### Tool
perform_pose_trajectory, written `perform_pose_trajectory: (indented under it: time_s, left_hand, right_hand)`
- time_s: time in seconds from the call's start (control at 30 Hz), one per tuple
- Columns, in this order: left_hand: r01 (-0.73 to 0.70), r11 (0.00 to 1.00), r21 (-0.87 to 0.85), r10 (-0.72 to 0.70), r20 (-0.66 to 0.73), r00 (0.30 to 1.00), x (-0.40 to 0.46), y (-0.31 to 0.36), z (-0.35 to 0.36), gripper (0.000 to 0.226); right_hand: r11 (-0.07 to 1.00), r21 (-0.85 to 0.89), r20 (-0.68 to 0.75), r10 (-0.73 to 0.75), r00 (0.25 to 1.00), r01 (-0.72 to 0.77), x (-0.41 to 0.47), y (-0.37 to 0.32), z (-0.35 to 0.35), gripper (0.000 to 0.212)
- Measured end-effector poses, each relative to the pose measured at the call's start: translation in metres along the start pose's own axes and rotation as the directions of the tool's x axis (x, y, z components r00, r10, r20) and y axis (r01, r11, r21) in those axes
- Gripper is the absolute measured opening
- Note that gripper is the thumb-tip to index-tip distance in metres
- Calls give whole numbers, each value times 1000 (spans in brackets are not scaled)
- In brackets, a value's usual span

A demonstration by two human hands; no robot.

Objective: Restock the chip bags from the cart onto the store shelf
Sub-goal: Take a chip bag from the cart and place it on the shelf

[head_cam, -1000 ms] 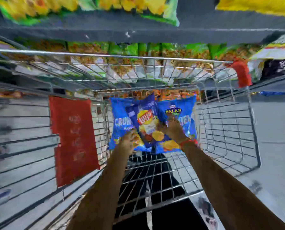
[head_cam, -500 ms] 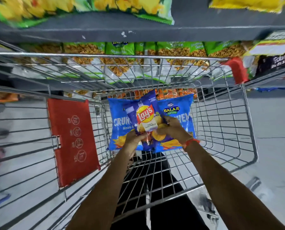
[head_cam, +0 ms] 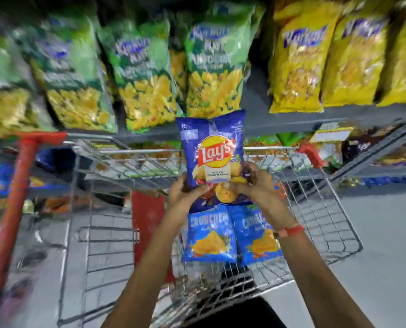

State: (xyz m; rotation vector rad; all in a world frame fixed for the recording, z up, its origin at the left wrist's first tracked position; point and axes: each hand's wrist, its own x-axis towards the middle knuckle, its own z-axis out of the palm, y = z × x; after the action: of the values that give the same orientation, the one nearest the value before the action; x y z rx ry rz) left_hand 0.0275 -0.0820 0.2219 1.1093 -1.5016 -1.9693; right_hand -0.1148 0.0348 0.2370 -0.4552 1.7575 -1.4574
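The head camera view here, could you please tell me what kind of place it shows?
Most likely a grocery store snack aisle: shelves hold rows of green snack bags and yellow snack bags, and a wire shopping cart stands below, with both hands lifting a Lay's bag from it.

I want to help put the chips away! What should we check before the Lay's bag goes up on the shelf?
1. Bag held firmly: ok. The left hand and right hand both grip the bottom of the Lay's bag.
2. Bag upright, logo facing us: ok.
3. Bag clear of the cart: ok, it is lifted above the two blue bags lying in the basket.
4. Free spot on the shelf: ok, a gap shows between the green bags and yellow bags.
5. Whether that gap is the right spot for Lay's: cannot tell.
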Motion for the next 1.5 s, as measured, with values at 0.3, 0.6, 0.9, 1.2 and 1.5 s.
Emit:
perform_pose_trajectory:
  time_s: [0.3, 0.6, 0.9, 1.2, 1.5]
  left_hand:
    - [-441, 892, 103, 429, 115, 896, -18, 178, -19, 39]
    - [-754, 644, 125, 750, 86, 655, -42, 321, -34, 51]
    - [-846, 506, 165, 862, -86, 499, -21, 433, -49, 46]
    - [-782, 566, 259, 824, -212, 526, 20, 439, -61, 46]
    - [-846, 437, 305, 864, -403, 301, -5, 406, -47, 58]
  right_hand:
    - [917, -8, 0, -398, 917, 398, -22, -161, 32, 56]
    - [714, 8, 46, -699, 713, 700, -32, -304, 58, 50]
    - [550, -27, 6, -835, 550, 835, -3, -423, 107, 60]
    - [679, -48, 8, -733, 680, 733, 55, -429, 145, 71]
    - [541, -76, -154, -836, 526, 837, 20, -400, 136, 62]
